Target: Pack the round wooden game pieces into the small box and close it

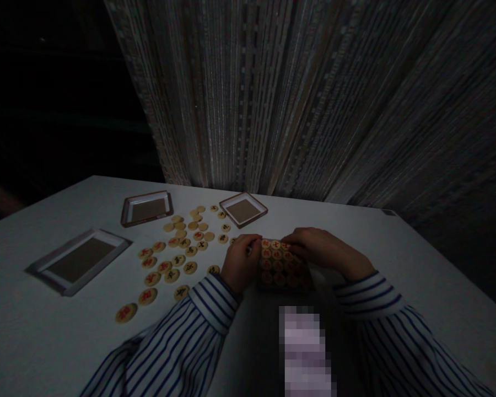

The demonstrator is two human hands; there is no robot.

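Observation:
A small box [285, 288] holds rows of round wooden pieces with red characters [276, 265]. At its left side is my left hand [242, 262], its fingers curled closed; whether something is between them is too dark to tell. My right hand [318, 248] lies over the box's upper right corner, fingers together and touching the pieces there, its fingertips partly hidden. Left of the box, many loose round pieces [164, 267] with red or black characters are spread over the white table [421, 292], some of them plain side up.
An open box lid or tray [71, 285] lies at the left. Two more shallow trays stand farther back, one at the back left [146, 209] and one near the middle [243, 209]. A striped curtain [248, 99] hangs behind the table.

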